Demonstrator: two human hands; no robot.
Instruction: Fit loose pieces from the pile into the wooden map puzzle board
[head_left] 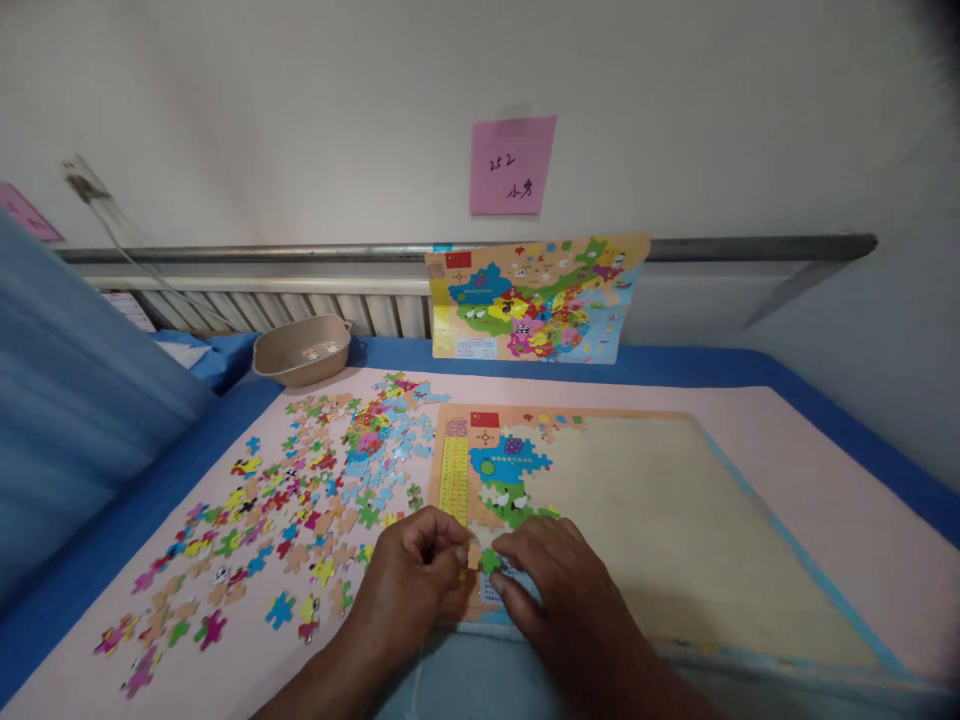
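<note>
Head view shows the right hand with thumb and finger narrow about a green piece over the puzzle board's lower left, seemingly keeping its outline visible, while the left hand curls beside it, its grip I cannot tell.

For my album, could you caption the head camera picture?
Left hand and right hand over a partly assembled China map jigsaw, a green piece between them, loose pieces at left, printed map behind.
</note>
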